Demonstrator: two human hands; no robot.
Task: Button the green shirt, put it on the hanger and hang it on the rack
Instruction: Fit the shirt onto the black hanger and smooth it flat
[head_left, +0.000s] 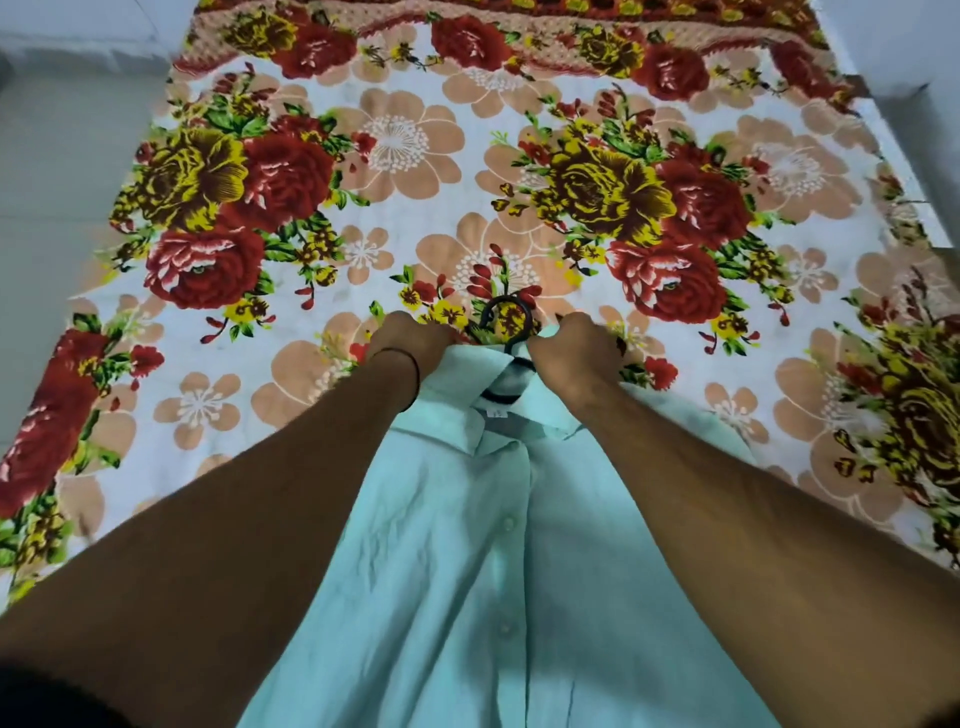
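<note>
Above the flowered bed (415, 140), left hand (410, 338) and right hand (571, 343) clutch the soft, limp green shirt (467, 571) by its collar; the stiff hanger (487, 313) probably offers a surer hold.

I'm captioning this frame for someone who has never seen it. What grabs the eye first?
A loud floral blanket of red and yellow roses fills the background. Up the middle runs the pale green shirt, its collar held by the left hand and right hand, with the black hanger hook poking out between them.
</note>
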